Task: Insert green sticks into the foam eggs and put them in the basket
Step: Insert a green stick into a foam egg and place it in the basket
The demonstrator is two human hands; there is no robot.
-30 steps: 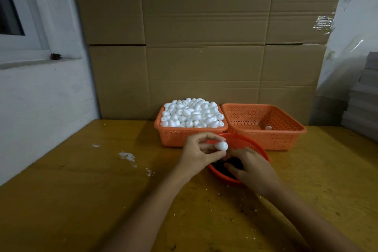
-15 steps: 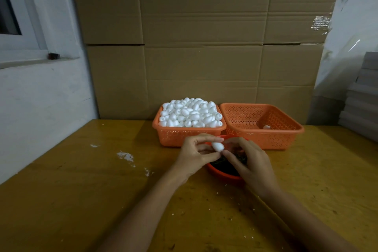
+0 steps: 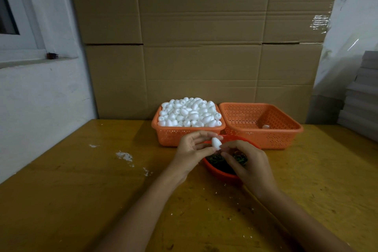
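My left hand (image 3: 191, 150) pinches a white foam egg (image 3: 216, 143) between thumb and fingers, just above a round red bowl (image 3: 219, 172) of dark green sticks (image 3: 216, 159). My right hand (image 3: 248, 164) hovers over the bowl with its fingertips pinched together right at the egg's lower end; any stick in them is too small to make out. Behind stand two orange baskets: the left basket (image 3: 173, 135) is heaped with white foam eggs (image 3: 190, 112), the right basket (image 3: 286, 129) holds a single egg (image 3: 265, 126).
A yellow wooden table (image 3: 81, 190) carries white foam crumbs (image 3: 124, 155) on the left. Large cardboard boxes (image 3: 204, 47) form a wall behind the baskets. A white wall with a window sill is on the left, stacked grey sheets (image 3: 364, 98) at the right.
My right hand has risen out of the stick bowl and come up to the egg. My left hand has kept its hold and turned the egg more upright.
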